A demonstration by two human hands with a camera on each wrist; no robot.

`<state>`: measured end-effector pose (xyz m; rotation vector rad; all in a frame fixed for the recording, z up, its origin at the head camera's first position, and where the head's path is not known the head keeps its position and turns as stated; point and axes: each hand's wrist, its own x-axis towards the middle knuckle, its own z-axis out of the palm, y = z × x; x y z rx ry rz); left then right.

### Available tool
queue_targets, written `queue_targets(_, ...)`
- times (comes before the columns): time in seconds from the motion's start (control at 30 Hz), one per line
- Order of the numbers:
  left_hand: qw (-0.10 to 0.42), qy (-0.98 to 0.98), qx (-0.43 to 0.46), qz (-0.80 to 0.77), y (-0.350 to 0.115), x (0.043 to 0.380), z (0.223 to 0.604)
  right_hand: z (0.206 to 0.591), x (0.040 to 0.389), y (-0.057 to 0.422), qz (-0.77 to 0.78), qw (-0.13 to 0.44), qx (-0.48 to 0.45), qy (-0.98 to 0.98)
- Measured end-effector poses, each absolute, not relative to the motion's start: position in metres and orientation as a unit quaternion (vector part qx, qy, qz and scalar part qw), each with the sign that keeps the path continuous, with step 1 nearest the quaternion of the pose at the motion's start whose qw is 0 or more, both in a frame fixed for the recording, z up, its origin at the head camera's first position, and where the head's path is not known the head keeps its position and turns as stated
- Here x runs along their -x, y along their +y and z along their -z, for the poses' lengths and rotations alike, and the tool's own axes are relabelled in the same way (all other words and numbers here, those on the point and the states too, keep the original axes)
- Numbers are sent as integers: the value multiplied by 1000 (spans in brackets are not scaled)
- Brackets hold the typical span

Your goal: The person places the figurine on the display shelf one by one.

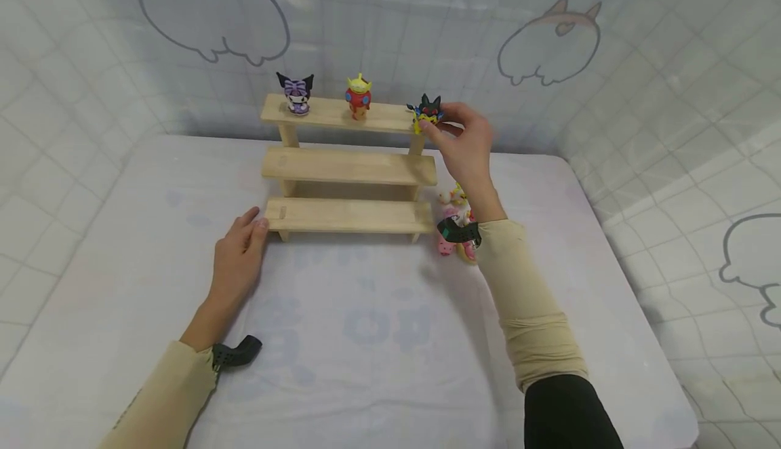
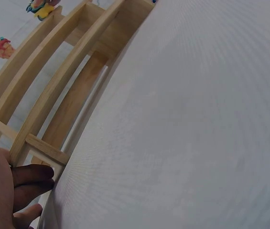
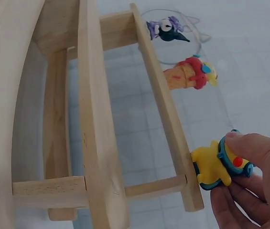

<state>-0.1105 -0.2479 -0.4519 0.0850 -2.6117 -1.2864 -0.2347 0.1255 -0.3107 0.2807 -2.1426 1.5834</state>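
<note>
A three-tier wooden display stand (image 1: pixel 350 166) stands on the white-covered table. My right hand (image 1: pixel 468 140) pinches a yellow figurine with a dark, pointed-ear hood (image 1: pixel 429 111) between thumb and fingers. In the right wrist view, this figurine (image 3: pixel 213 164) has its feet against the right end of the top shelf. A purple-and-black eared figurine (image 1: pixel 297 95) and a red figurine with a yellow top (image 1: pixel 358 98) stand upright farther left on that shelf. My left hand (image 1: pixel 239 257) touches the bottom shelf's left end, its fingers (image 2: pixel 32 183) beside the end support in the left wrist view.
Several small pink, yellow and white figurines (image 1: pixel 447 240) sit on the table right of the stand, partly hidden by my right wrist. A tile-patterned sheet (image 1: pixel 390 35) hangs behind the stand. The table's right edge (image 1: pixel 634 300) slopes toward the front.
</note>
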Motion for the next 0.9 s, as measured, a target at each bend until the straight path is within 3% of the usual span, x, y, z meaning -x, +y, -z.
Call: queue_targets(0.9,127,-892,-19,433,-247,112,455,311,255,101,-533,203,-76,-818)
